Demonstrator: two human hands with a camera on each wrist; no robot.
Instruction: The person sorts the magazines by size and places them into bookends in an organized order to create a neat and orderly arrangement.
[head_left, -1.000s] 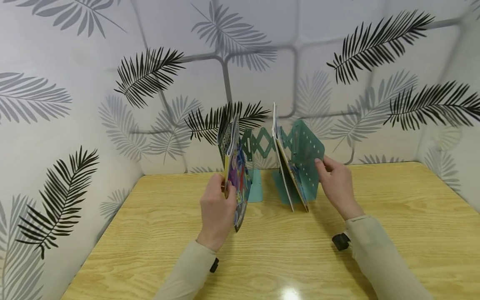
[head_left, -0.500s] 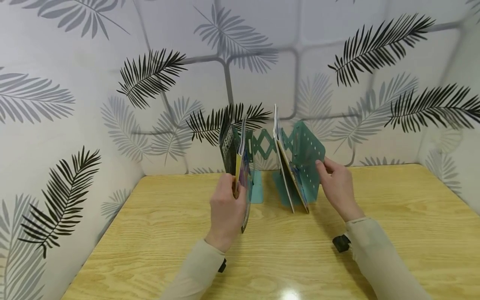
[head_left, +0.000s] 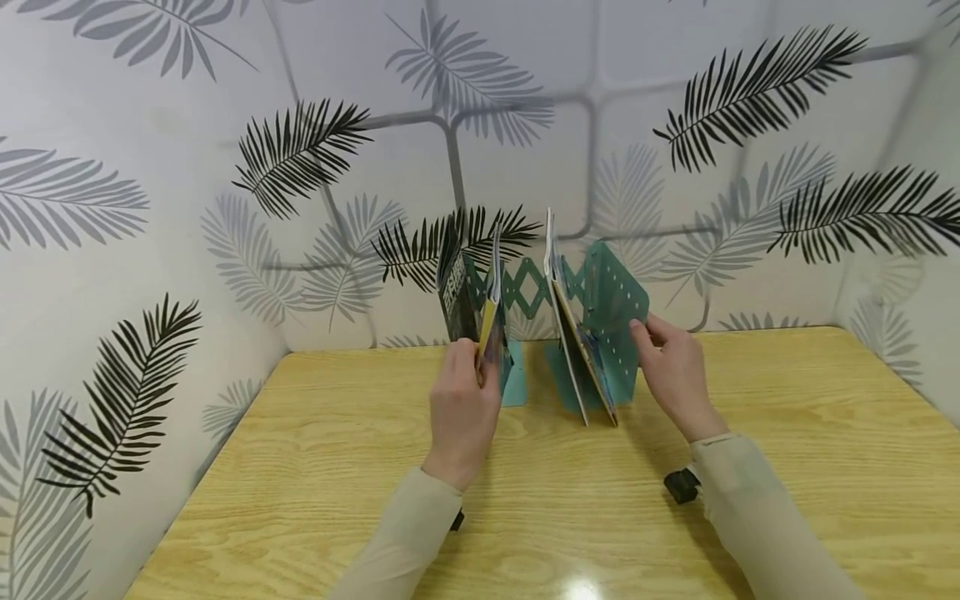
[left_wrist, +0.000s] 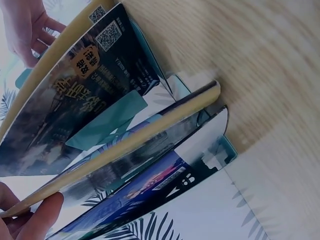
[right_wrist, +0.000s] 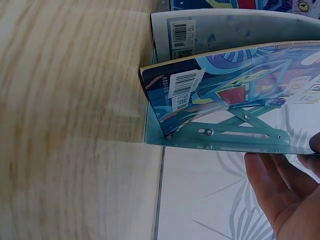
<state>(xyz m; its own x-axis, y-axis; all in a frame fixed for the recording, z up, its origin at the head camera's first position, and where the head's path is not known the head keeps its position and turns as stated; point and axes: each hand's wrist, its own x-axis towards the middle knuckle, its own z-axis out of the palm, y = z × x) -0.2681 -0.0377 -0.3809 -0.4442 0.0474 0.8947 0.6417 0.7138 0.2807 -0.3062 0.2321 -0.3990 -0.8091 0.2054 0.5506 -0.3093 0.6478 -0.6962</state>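
Observation:
My left hand pinches a thin yellow-spined book by its spine, upright, inside the left part of a green expandable bookend. In the left wrist view this book stands between its neighbours, its lower corner close to the tabletop. A dark-covered book stands to its left. My right hand grips the edge of the bookend's perforated right panel. Two thin books lean inside that panel; the right wrist view shows barcodes on a blue patterned book and a pale one.
The bookend stands on a wood-grain table near its back edge. A wall with a leaf pattern rises right behind. A gap lies between the left books and the right ones, with the lattice showing through it.
My left hand has moved right and slightly away from me, carrying the book deeper into the bookend and turning it more edge-on. The right hand has stayed on the panel.

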